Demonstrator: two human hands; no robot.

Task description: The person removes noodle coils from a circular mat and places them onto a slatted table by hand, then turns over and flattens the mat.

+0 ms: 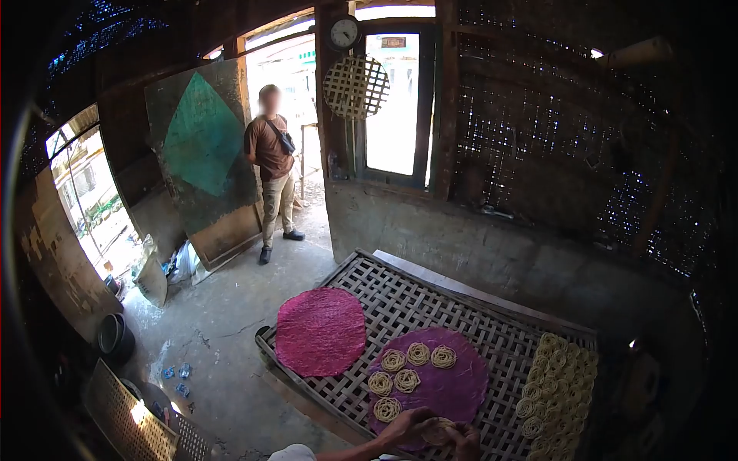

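Coil (437, 432) held between left hand (408, 426), right hand (466, 441).

The widest way in lies over the right half of the purple mat (460, 384), then across the strip of woven bamboo rack (505, 384) beyond it. Six noodle coils (407, 380) block the mat's left and upper parts, with only slim gaps between them. Packed rows of coils (555, 392) close off the rack's right end. At the mat's near edge, the left grip (411, 427) and right grip (464, 442) flank a held coil (437, 432). The pink mat (320, 332) offers open room; past the rack's far side, the wall (492, 250) limits reach.
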